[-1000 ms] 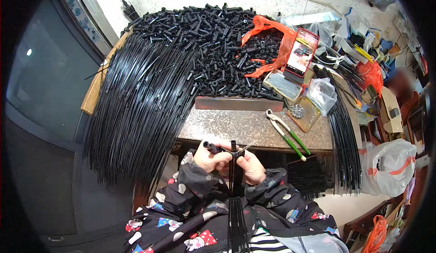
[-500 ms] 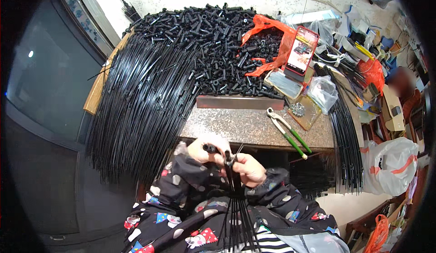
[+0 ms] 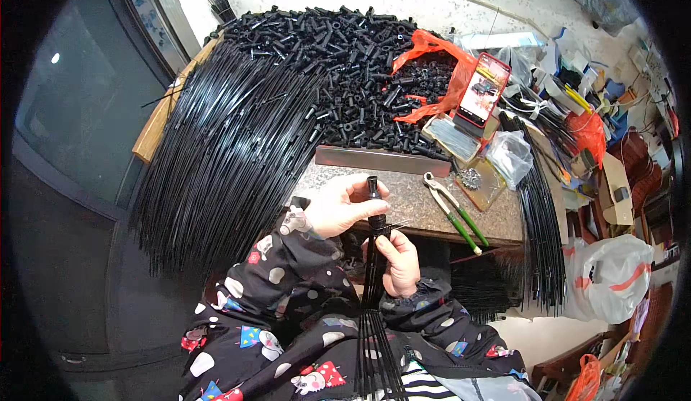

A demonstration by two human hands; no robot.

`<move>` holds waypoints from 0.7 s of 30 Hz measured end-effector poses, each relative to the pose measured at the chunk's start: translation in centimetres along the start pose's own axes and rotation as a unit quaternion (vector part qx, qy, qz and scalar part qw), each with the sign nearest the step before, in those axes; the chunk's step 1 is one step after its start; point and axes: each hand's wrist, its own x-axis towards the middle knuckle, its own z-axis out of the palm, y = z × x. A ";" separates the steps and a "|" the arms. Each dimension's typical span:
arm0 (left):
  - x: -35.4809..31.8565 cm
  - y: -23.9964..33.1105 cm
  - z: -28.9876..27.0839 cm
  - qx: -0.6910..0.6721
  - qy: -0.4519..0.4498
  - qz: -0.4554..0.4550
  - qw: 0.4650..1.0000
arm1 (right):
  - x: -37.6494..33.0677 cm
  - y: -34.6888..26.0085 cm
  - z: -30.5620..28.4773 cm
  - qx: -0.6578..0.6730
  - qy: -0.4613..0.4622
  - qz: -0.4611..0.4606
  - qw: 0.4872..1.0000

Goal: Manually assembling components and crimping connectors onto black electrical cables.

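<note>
My left hand is closed around an upright black plastic sleeve, thumb across its front. Another short black piece shows beside the heel of that hand; whether the hand holds it is hidden. Directly below, my right hand pinches a bundle of thin black rods at its upper end, right under the sleeve. The rods look like umbrella ribs and fan downward over my lap. Fine wire ends stick out above my right thumb.
Black sleeves are heaped at the back, beside a broad stack of black rods. A metal bar edges the heap. Green-handled pincers, a propped phone, small metal bits and more rods lie right.
The left hand has turned and risen, and the sleeve now stands upright above the rods. My right hand has shifted slightly, still pinching the bundle. The whole view has tilted a little.
</note>
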 end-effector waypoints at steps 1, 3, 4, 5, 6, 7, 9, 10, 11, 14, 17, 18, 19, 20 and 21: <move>-0.2 0.4 0.0 -0.009 -0.001 0.002 1.000 | 0.1 -0.1 0.0 0.002 0.001 0.001 1.000; -0.7 1.3 0.0 -0.022 -0.004 -0.001 1.000 | 0.1 -0.1 0.0 -0.003 -0.002 0.012 1.000; -0.9 1.4 -0.1 -0.053 -0.014 0.015 0.998 | 0.1 -0.2 0.1 -0.016 -0.009 0.010 1.000; -1.0 1.5 -0.2 -0.084 -0.023 0.030 0.996 | 0.1 -0.2 0.2 -0.015 -0.009 0.012 1.000; -0.7 1.3 -0.5 -0.020 -0.044 0.072 0.996 | 0.1 -0.1 0.3 -0.010 -0.015 0.017 1.000; -0.6 1.4 -0.9 -0.022 -0.044 0.069 0.996 | 0.2 0.0 0.2 -0.004 -0.021 0.022 1.000; -0.7 2.1 -1.3 0.305 -0.064 0.055 0.949 | 0.3 0.1 0.2 -0.005 -0.018 0.026 0.999; -0.7 1.4 -1.4 0.179 -0.050 0.033 0.982 | 0.3 0.1 0.2 -0.006 -0.018 0.029 0.999; -0.8 1.2 -1.2 0.178 -0.050 0.032 0.982 | 0.2 0.0 0.3 -0.006 -0.017 0.031 0.999; -0.6 1.1 -1.2 -0.057 -0.066 0.070 0.994 | 0.5 -0.1 0.3 -0.014 -0.019 0.037 0.999; 0.4 0.9 -1.9 0.198 -0.104 0.079 0.971 | 0.9 0.2 -0.1 -0.012 -0.031 0.033 0.999; 0.3 2.0 -1.9 0.277 -0.111 0.105 0.949 | 0.9 0.2 0.0 -0.002 -0.033 0.035 0.999; 0.2 1.9 -1.8 0.277 -0.109 0.103 0.949 | 0.9 0.2 0.1 0.008 -0.034 0.037 0.999; 0.1 1.6 -1.7 0.274 -0.089 0.081 0.954 | 1.0 0.2 0.0 0.018 -0.044 0.038 0.998; 0.4 1.1 -1.5 0.270 -0.073 0.063 0.958 | 1.3 0.4 -0.3 0.017 -0.043 0.035 0.998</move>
